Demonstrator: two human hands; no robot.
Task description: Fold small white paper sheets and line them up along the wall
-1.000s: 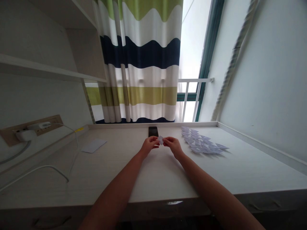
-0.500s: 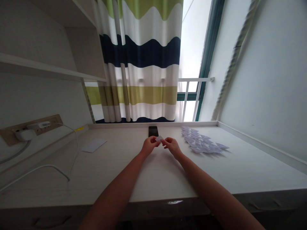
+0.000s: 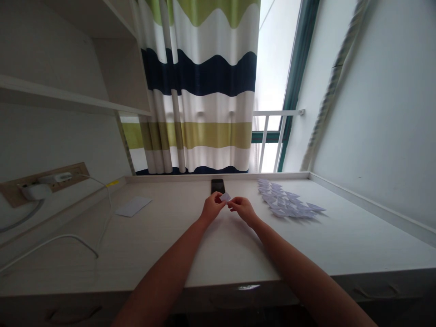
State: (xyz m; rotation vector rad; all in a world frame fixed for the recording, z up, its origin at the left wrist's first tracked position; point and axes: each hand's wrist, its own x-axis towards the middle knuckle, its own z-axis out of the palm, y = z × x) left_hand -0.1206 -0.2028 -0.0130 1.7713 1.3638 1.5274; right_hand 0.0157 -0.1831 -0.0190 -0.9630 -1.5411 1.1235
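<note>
Small white paper (image 3: 225, 197), angular, crisp-edged, pinched in left hand's (image 3: 211, 207) fingers over pale wood-grain desk (image 3: 231, 259), near glossy phone (image 3: 218, 185). Right hand (image 3: 244, 210) curled at paper's lower edge; grip unclear. Sharp-pointed folded papers (image 3: 289, 202) clustered rightward.

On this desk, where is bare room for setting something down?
Bare: between the flat paper and the left hand; between the pile, right arm and front edge. Crowded: the middle, where the phone lies just beyond that hand; the far left, where the cable runs.
</note>
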